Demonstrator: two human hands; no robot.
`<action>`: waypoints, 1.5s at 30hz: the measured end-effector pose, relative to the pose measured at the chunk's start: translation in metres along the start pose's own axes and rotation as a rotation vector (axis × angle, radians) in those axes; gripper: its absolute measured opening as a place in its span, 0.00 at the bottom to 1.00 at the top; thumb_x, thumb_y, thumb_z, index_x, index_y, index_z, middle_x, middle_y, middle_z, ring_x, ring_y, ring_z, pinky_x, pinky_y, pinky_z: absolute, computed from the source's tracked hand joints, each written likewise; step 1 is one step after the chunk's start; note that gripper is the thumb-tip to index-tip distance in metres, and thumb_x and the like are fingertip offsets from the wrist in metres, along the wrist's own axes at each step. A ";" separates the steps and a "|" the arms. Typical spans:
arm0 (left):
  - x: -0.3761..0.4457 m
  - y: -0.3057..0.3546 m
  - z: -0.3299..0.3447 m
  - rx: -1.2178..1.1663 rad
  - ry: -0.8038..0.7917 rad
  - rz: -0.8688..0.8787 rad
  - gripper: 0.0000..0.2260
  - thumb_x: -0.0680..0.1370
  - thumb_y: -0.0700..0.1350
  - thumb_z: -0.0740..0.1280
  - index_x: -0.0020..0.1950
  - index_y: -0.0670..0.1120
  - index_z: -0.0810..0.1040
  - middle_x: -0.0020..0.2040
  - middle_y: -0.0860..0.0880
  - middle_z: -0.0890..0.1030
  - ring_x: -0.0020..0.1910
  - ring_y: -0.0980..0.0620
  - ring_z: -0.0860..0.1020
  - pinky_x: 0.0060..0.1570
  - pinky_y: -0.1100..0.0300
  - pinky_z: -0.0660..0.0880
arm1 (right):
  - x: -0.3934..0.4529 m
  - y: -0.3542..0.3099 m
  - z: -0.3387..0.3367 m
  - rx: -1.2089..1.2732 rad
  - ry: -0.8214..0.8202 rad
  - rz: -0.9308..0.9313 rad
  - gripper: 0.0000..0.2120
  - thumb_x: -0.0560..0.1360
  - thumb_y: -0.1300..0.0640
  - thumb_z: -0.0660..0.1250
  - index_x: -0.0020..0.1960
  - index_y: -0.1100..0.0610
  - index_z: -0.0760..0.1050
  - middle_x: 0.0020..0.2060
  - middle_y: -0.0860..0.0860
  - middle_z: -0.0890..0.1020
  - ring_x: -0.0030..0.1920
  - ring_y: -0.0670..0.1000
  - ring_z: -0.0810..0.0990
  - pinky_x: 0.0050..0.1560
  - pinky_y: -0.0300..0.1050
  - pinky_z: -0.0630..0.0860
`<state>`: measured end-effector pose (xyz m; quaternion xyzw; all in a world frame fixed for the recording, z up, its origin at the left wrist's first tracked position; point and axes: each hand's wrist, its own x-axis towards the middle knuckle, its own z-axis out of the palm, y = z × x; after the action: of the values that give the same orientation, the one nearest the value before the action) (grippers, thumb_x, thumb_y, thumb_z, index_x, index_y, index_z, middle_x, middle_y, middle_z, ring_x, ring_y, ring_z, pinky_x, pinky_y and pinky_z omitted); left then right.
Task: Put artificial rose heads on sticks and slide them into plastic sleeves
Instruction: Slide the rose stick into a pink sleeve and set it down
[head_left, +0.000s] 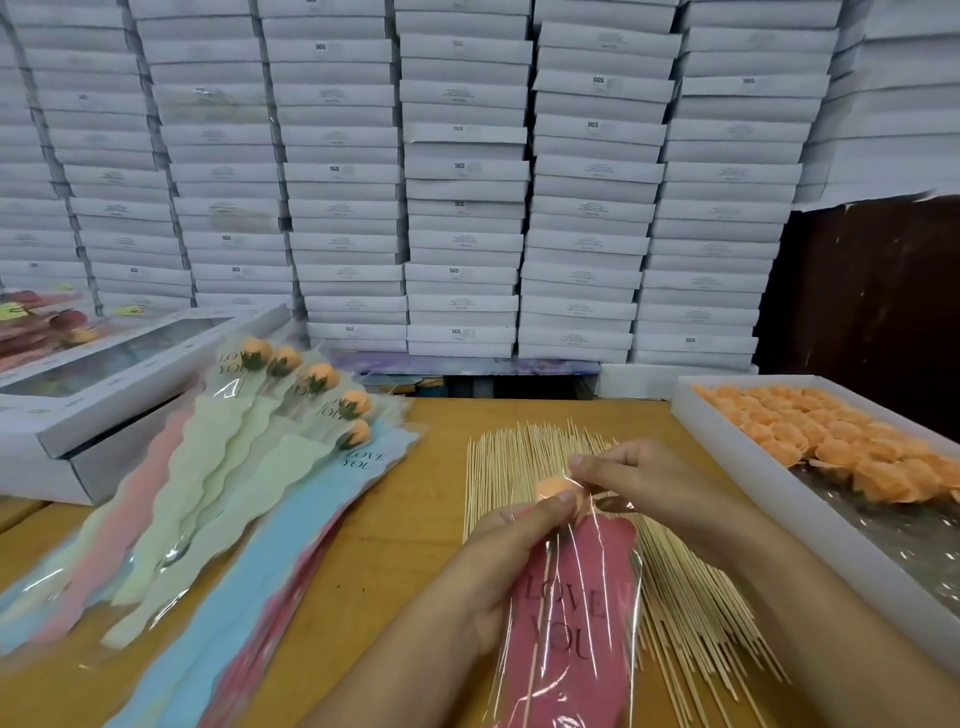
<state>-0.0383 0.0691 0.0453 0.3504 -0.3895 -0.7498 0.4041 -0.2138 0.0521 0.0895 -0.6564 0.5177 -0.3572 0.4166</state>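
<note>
An orange rose head (551, 487) on a thin stick sits inside a clear plastic sleeve (571, 618) with a pink "LOVE YOU" panel. My left hand (511, 561) grips the sleeve and stick from the left, its thumb just below the rose. Fingers of my right hand (649, 483) pinch the sleeve's top edge beside the rose. Under both hands lies a spread of wooden sticks (670, 587). A white tray (737, 467) on the right holds several loose orange rose heads (841, 441).
Several finished sleeved roses (291, 410) fan out on the wooden table (374, 566) at left, over a pile of pastel sleeves (218, 561). Grey window boxes (104, 395) stand far left. A wall of stacked white boxes (462, 182) fills the background.
</note>
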 end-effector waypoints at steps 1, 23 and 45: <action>0.000 0.000 0.000 0.005 -0.003 0.003 0.18 0.74 0.47 0.76 0.58 0.37 0.82 0.46 0.39 0.84 0.40 0.45 0.82 0.48 0.52 0.81 | -0.001 0.000 -0.001 -0.016 -0.023 0.011 0.18 0.76 0.41 0.67 0.44 0.55 0.86 0.43 0.49 0.88 0.44 0.41 0.84 0.50 0.40 0.72; 0.006 0.001 -0.003 0.135 0.118 0.003 0.22 0.82 0.61 0.59 0.60 0.46 0.81 0.50 0.42 0.87 0.46 0.46 0.86 0.44 0.55 0.81 | -0.003 -0.014 0.000 -0.194 -0.323 0.011 0.15 0.76 0.39 0.68 0.43 0.48 0.87 0.50 0.44 0.86 0.44 0.40 0.83 0.56 0.43 0.73; 0.009 0.007 -0.012 0.070 0.252 0.214 0.20 0.82 0.62 0.54 0.60 0.58 0.83 0.55 0.46 0.86 0.52 0.46 0.85 0.55 0.47 0.80 | -0.019 0.035 -0.002 0.426 -0.031 0.177 0.44 0.51 0.38 0.85 0.62 0.52 0.77 0.55 0.53 0.86 0.54 0.58 0.85 0.51 0.51 0.83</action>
<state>-0.0297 0.0546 0.0442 0.4118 -0.3967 -0.6387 0.5149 -0.2331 0.0665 0.0573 -0.5113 0.4795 -0.4103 0.5833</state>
